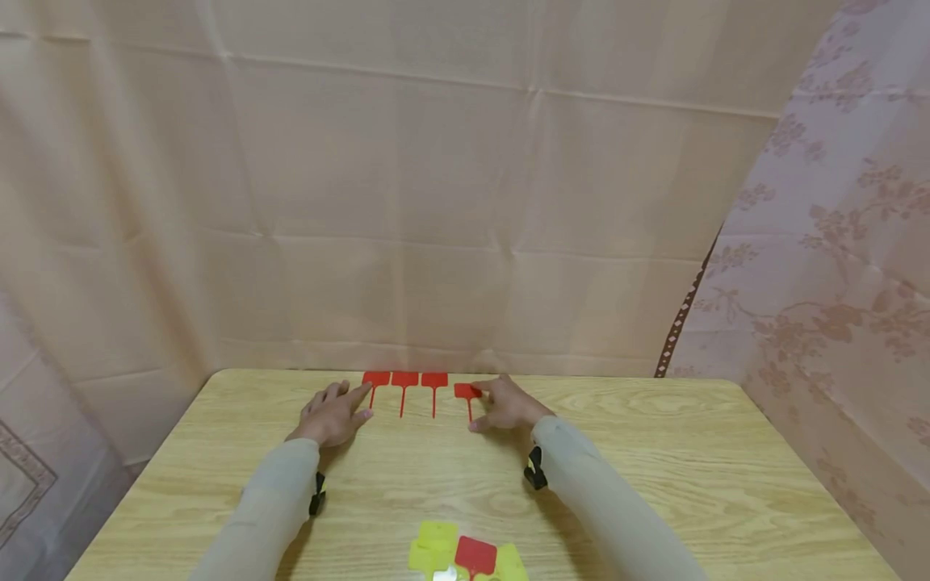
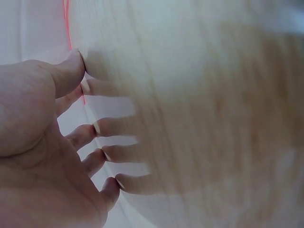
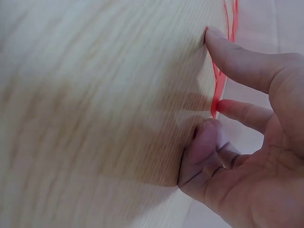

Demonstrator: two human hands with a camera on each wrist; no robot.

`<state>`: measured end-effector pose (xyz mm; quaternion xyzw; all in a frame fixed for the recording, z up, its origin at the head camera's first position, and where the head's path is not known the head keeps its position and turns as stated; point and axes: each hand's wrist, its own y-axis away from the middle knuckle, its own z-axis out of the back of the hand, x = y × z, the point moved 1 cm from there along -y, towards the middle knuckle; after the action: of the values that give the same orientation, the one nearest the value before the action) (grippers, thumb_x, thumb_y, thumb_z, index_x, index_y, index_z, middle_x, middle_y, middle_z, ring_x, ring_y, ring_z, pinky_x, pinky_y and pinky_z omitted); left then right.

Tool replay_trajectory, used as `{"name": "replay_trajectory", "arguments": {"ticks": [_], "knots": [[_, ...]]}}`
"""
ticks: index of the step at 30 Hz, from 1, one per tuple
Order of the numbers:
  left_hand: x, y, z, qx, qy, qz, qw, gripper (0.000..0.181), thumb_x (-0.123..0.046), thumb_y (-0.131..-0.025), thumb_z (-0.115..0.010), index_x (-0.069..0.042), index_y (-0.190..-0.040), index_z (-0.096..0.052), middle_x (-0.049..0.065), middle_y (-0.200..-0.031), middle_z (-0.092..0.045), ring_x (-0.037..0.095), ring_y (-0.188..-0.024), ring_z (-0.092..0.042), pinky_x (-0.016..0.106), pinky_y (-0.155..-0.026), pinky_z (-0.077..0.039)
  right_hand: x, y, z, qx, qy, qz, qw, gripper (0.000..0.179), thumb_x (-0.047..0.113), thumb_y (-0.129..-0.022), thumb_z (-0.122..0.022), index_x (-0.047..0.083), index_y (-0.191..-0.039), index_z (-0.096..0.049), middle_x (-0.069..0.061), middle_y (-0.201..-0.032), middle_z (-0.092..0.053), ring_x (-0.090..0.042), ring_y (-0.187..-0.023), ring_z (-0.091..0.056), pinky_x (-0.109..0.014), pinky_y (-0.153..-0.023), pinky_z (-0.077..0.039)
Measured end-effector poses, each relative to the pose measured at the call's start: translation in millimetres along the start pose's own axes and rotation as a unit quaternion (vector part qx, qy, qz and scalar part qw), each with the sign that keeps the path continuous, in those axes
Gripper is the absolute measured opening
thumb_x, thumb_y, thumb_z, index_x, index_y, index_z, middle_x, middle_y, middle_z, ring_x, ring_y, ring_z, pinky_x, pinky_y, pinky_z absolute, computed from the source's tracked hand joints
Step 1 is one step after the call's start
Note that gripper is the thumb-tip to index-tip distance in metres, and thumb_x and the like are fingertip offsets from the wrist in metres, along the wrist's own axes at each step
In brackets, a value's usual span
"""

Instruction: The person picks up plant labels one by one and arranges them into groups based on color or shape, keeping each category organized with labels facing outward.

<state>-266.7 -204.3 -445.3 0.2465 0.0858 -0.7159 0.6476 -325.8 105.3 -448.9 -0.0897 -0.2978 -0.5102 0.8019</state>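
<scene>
Red flat tags with thin stems lie at the table's far edge: a left tag (image 1: 375, 378), a middle tag (image 1: 404, 378) and a third tag (image 1: 434, 379). A right-hand tag (image 1: 466, 390) lies slightly nearer, apart from that row. My left hand (image 1: 330, 417) rests with spread fingers on the table, its index fingertip at the left tag and thumb beside its stem. With my right hand (image 1: 508, 403), I touch the right-hand tag with the extended index finger; the thumb is by its stem's lower end. The other right fingers (image 3: 199, 149) bend against the table.
Near the front edge of the wooden table (image 1: 407, 476) lies a loose group of yellow tags (image 1: 436, 537) with one red tag (image 1: 475, 555). A beige curtain (image 1: 450, 202) hangs right behind the table, and a flowered cloth (image 1: 835, 307) hangs on the right.
</scene>
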Motion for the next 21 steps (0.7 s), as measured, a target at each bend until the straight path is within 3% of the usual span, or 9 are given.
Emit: {"name": "replay_trajectory", "arguments": {"ticks": [9, 21], "knots": [[0.1, 0.0, 0.2, 0.002, 0.003, 0.003, 1.0000, 0.058, -0.030, -0.108, -0.049, -0.011, -0.160, -0.031, 0.032, -0.162, -0.015, 0.061, -0.143, -0.011, 0.074, -0.112, -0.011, 1.7, -9.7, 2.1, 0.017, -0.005, -0.010, 0.9998, 0.080, 0.022, -0.083, -0.086, 0.004, -0.151, -0.048, -0.018, -0.150, -0.049, -0.033, -0.138, -0.043, -0.047, -0.113, -0.037], [0.7, -0.4, 0.3, 0.004, 0.003, 0.002, 1.0000, 0.058, -0.030, -0.109, -0.049, -0.012, -0.160, -0.031, 0.032, -0.163, -0.014, 0.062, -0.144, -0.010, 0.074, -0.112, -0.010, 5.7, -11.1, 4.9, 0.026, -0.018, -0.010, 0.9994, 0.077, 0.018, -0.087, -0.083, 0.002, -0.152, -0.044, -0.018, -0.156, -0.041, -0.038, -0.145, -0.035, -0.053, -0.117, -0.030]]}}
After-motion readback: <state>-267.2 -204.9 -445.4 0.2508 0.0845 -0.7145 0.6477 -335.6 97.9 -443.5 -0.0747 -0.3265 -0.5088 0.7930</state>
